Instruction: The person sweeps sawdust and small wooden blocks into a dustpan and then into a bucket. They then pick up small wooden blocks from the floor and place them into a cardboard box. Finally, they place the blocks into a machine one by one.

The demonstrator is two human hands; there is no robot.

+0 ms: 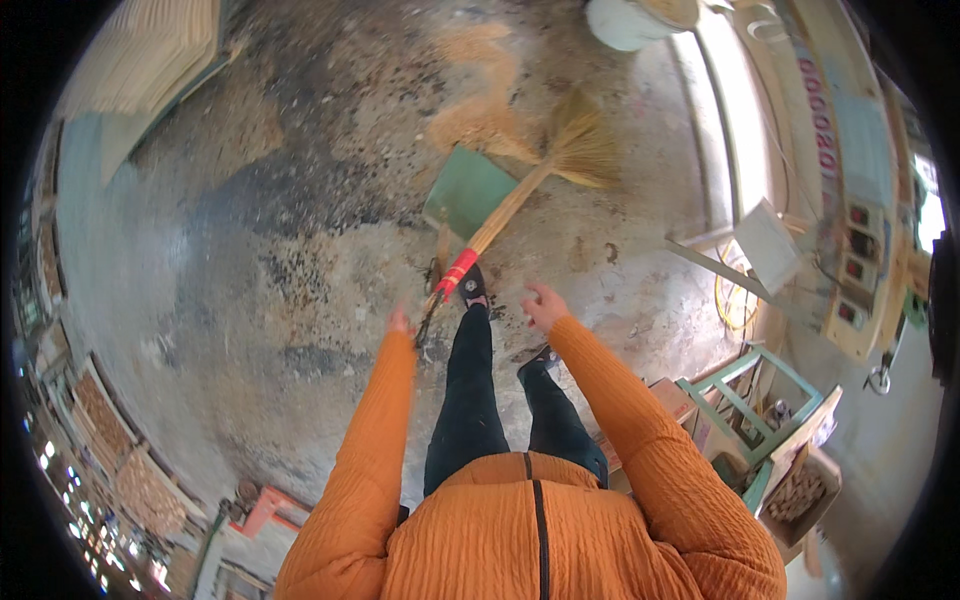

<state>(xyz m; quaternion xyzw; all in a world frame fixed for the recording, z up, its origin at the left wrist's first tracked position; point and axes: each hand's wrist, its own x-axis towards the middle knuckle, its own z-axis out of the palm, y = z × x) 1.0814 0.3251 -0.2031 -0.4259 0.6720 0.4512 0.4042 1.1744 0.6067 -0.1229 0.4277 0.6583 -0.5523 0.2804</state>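
A straw broom [508, 208] slants across the floor in front of me, its fan of bristles at the far right and its red-banded handle end by my forward foot. Partly beneath the handle is a green dustpan [468, 188]. My left hand [401, 321] is just left of the broom's handle end, small and smeared; whether it touches anything I cannot tell. To the right of the handle, my right hand [545, 306] is apart from the broom, fingers spread and holding nothing. Light brown sawdust [482, 118] lies in a heap beyond the dustpan.
A white bucket [625, 28] stands at the far right. Stacked boards [150, 60] lean at the far left. Along the right are a switch panel [855, 255], a yellow cable [735, 300] and a green frame [765, 400]. A red-orange frame [268, 508] sits near left.
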